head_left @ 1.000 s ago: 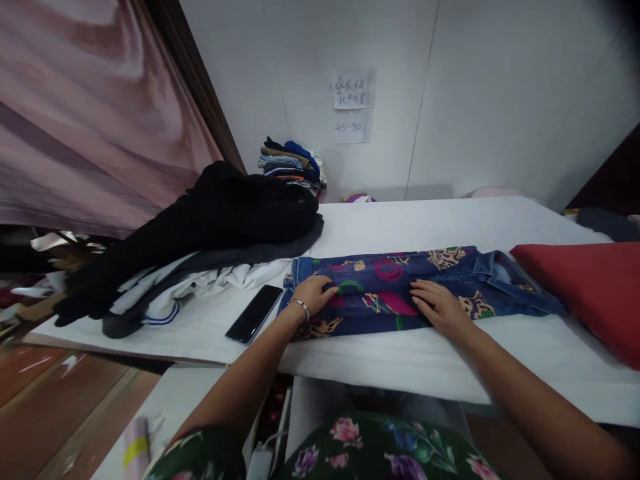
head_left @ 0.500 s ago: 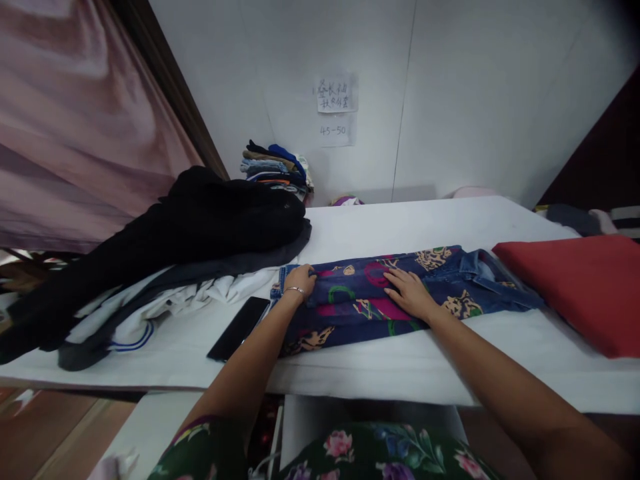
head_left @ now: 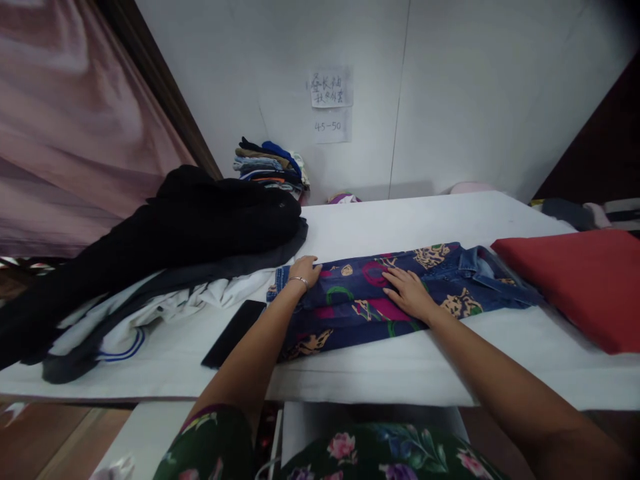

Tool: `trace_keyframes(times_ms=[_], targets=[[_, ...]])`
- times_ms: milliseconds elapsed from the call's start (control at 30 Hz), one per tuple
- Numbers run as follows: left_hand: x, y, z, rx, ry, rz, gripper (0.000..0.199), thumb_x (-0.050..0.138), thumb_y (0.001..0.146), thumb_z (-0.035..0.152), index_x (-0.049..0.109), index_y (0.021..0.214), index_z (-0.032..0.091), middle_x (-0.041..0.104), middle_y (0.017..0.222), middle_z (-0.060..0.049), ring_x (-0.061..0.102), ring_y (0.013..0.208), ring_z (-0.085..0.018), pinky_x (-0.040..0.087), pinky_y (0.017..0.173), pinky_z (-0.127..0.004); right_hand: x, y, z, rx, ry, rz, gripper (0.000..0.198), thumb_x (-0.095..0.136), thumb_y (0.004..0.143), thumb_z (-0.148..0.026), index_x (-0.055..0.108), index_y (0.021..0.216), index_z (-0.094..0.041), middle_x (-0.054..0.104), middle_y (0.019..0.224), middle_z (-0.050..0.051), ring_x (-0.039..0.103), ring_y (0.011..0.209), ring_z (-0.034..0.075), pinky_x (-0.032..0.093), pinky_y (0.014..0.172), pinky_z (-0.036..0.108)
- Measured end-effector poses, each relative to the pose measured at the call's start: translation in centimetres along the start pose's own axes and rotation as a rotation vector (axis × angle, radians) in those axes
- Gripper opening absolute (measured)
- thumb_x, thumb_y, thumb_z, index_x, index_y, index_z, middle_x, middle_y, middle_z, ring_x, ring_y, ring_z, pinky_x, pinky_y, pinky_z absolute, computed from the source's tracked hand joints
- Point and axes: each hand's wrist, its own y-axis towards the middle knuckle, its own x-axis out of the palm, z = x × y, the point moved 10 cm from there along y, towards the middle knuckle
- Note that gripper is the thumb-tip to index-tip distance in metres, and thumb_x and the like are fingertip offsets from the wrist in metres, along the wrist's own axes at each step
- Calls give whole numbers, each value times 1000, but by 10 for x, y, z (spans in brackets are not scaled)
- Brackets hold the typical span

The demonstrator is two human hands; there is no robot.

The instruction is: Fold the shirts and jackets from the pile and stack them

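Note:
A dark blue denim jacket (head_left: 345, 310) with pink, green and tan patches lies on the white table, folded into a long strip, its collar toward the right. My right hand (head_left: 407, 292) rests flat on its middle with fingers spread, near a pink ring pattern. At the jacket's left part, by its far edge, my left hand (head_left: 306, 270) lies with fingers stretched out, a bracelet on the wrist. Left of my left forearm is a black phone (head_left: 233, 333), partly hidden by the arm.
A heap of black clothes (head_left: 215, 220) and white clothes (head_left: 185, 300) covers the table's left side. To the right sits a red flat block (head_left: 575, 280). A stack of folded clothes (head_left: 270, 163) stands behind the table, near a wall with paper notes (head_left: 331, 90).
My left hand has shifted slightly up and right along the jacket's far edge, its fingers straighter. My right hand stays in place. The view has moved a little.

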Motion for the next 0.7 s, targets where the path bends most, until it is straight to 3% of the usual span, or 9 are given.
trace_keyframes(times_ms=[100,233,533,700], targets=[[10,10,21,70,22,-49,40,43,91,40,60,121,21,59,130,-6,51,121,-21,39,100,-32,-2,0,0,0,7,9,47,42,92,-41,50,134,-22,48,141,12,40,132,28,28,107,53],[20,17,33,91,79,-87,40,47,87,48,65,109,20,63,117,-11,56,112,-26,42,94,-38,-2,0,0,3,9,2,47,42,92,-42,50,134,-22,48,141,11,40,132,28,28,108,52],[17,21,19,42,128,-69,32,48,87,41,68,102,20,65,111,-10,58,106,-25,46,87,-35,0,2,2,5,23,-10,48,42,92,-43,49,136,-24,46,142,11,38,133,28,26,108,53],[1,3,55,164,72,66,35,46,89,38,62,115,21,58,127,-9,50,119,-25,38,99,-39,-3,4,-1,36,33,-63,49,43,92,-43,48,136,-22,44,144,12,36,134,27,24,110,51]])
